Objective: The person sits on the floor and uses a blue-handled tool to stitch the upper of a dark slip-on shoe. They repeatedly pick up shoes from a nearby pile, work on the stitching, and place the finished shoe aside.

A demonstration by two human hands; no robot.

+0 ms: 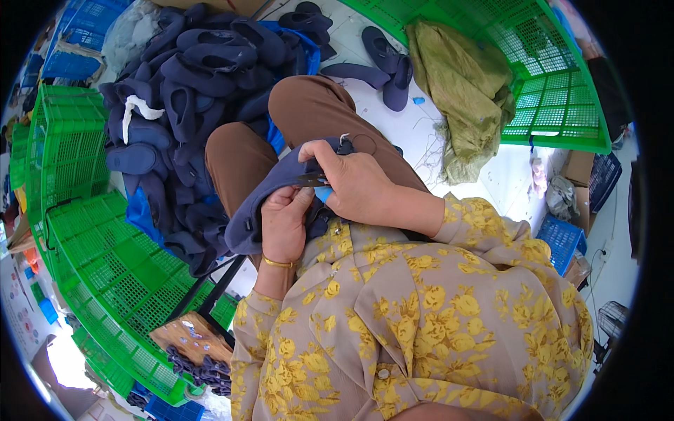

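Over my lap lies a navy cloth shoe (265, 188). My left hand (284, 219) is closed on its edge, thumb and forefinger pinched together. In my right hand (359, 184) is a pair of small thread snips (311, 180), fingers wrapped round it. The dark blades point left, just above the left fingertips. Something light blue shows by the right hand's fingers. Any thread between the blades is too small to make out. Part of the shoe is hidden behind both hands.
A big heap of navy shoes (203, 70) stands beyond my knees to the left. Green plastic crates (105, 259) flank it, and another green crate (562, 105) is at the far right with an olive sack (456, 84) against it. Loose shoes (397, 81) lie on the white floor.
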